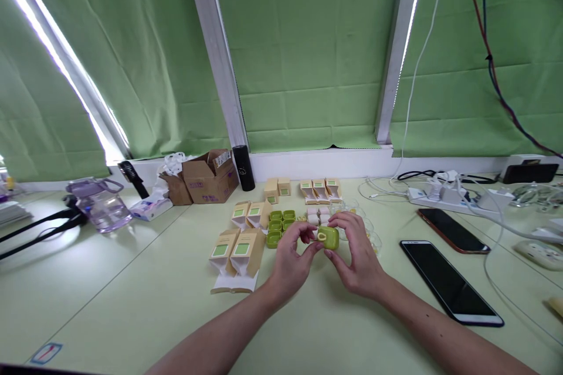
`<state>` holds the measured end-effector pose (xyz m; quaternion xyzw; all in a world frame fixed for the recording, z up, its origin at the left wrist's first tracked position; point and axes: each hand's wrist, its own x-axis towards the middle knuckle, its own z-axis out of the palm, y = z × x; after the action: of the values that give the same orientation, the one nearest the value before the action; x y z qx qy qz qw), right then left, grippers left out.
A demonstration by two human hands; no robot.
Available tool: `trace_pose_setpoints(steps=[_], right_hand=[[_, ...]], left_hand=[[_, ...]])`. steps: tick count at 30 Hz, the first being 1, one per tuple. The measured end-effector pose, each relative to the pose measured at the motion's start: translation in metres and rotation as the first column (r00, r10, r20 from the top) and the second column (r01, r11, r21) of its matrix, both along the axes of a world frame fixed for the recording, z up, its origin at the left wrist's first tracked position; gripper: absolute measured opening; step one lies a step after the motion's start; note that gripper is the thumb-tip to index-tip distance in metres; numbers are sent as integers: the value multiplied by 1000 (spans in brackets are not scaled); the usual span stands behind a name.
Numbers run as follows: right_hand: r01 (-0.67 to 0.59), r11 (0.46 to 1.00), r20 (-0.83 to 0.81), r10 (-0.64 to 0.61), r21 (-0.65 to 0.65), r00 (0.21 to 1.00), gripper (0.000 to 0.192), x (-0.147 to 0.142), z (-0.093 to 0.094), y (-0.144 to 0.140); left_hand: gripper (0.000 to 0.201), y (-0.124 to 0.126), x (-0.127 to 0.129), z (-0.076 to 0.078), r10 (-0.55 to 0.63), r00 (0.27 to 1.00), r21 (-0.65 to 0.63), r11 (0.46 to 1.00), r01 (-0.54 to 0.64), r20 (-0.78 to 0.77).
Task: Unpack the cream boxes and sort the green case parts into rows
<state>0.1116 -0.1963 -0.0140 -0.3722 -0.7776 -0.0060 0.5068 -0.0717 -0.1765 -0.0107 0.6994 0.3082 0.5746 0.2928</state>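
Head view of a pale green table [109, 281] before green blinds [308, 53]. At centre, both bare hands meet over a small green case [329, 238], rounded, with a pale loop on its near-left face. The left hand [292, 258] comes in from 7 o'clock, its fingers curled narrowly so that thumb and fingertips pinch the left end of the case. The right hand [358, 255] comes in from 5 o'clock and cups the case from behind and the right, fingers arched over its top. The case is held just above the table surface; whether it touches the table cannot be told from this angle.

At 10 o'clock from the hands lies a cluster of green trays [279, 224], similar in colour to the case. At 8 to 9 o'clock stand tan cartons [240, 251] with green label windows, two in the near row and two behind them; more tan cartons [319, 188] stand at 12 o'clock, near the window ledge. Clear plastic pieces [372, 234] lie just behind the right hand.

At 3 o'clock, well apart, a black phone [448, 281] lies face up, with a second phone [453, 229] beyond it and a white power strip [444, 196] with cables at 2 o'clock. At 10 o'clock, far off, stand a brown cardboard box [211, 179], a black cylinder [243, 167] and a purple-lidded clear jug [99, 205].
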Motion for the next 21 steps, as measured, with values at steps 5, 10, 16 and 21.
trace_pose_setpoints(steps=[5,10,16,21], right_hand=[[-29,999,-18,28,-29,999,37,0,-2,0],[-75,994,-60,70,-81,996,39,-2,-5,0],[-114,985,-116,99,-126,988,42,-3,-10,2],[-148,977,-131,128,-155,983,46,-3,-9,0]], left_hand=[[19,0,1,-1,-28,999,9,1000,28,-19],[19,-1,0,-1,-38,999,-13,999,38,-25],[10,-2,-1,2,-28,997,10,1000,29,-68],[8,-2,-2,3,-5,997,22,1000,7,-72]])
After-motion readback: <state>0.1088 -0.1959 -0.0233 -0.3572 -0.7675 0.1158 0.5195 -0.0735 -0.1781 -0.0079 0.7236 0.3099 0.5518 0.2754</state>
